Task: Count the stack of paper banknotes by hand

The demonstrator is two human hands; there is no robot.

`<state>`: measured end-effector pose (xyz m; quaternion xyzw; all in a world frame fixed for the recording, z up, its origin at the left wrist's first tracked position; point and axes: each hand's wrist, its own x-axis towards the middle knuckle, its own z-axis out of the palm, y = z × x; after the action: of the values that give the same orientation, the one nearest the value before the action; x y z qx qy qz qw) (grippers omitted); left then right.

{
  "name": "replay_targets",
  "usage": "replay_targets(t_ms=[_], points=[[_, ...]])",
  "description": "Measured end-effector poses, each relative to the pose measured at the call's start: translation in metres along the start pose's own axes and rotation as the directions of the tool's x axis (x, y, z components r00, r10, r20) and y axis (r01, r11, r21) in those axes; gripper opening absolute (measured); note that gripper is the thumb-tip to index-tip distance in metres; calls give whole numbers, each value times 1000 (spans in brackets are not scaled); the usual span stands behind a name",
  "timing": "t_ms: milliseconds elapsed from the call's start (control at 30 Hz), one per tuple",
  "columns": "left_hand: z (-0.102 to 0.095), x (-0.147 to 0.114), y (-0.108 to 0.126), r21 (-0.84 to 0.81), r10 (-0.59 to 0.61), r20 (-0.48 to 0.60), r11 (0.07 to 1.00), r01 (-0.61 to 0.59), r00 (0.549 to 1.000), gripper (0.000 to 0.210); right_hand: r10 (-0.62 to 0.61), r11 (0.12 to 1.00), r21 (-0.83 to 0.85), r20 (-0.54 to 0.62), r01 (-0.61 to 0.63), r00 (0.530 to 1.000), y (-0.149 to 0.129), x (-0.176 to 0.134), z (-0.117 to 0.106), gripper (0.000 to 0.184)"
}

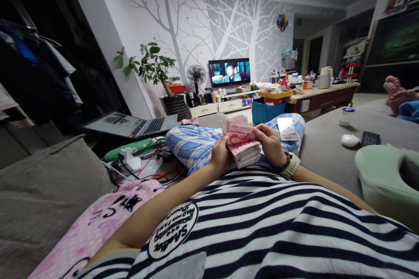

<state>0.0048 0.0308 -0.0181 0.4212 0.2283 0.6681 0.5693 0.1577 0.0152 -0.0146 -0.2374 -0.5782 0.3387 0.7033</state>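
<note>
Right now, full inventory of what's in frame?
banknotes: one stack, pink-red, in both hands over the lap
phone: 1, glossy screen, on the right knee
laptop: 1, grey, open, left of the knees
television: 1, on, at the far wall
fan: 1, black, left of the television
potted plant: 1, green, by the wall
remote: 1, black, on the grey sofa
another person's feet: 2, bare, far right
left hand: 1, gripping the stack
right hand: 1, wrist banded, thumbing the top note
</note>
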Motion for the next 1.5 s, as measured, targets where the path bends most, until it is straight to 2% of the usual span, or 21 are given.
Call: replay_targets(t_ms=[200,533,767,867,1067,1300,1400,1500], points=[[-2,-1,0,-1,-34,65,999,34,997,14,-13,1000,0,-6,13,1000,0,0,1,33],[-1,-3,0,-20,-55,81,998,56,995,13,-32,999,-10,2,32,999,0,-2,0,34],[1,-5,1,-24,-60,41,998,61,997,12,-49,997,-51,7,49,999,-4,-4,1,39],[2,-7,1,0,-65,53,998,66,996,14,-68,996,-55,-24,66,997,-3,-2,2,38],[1,-11,4,58,-102,89,994,97,991,19,-20,998,-63,-86,15,996,7,4,1,39],[3,-12,4,45,-97,140,995,92,985,22,-12,992,-129,-42,6,999,6,4,-1,41],[2,-10,2,46,-84,107,996,80,991,21,-23,991,-134,-45,17,999,4,4,-1,41],[1,-5,-1,14,-56,30,998,55,998,23,-27,992,-122,-49,21,998,3,3,0,40]])
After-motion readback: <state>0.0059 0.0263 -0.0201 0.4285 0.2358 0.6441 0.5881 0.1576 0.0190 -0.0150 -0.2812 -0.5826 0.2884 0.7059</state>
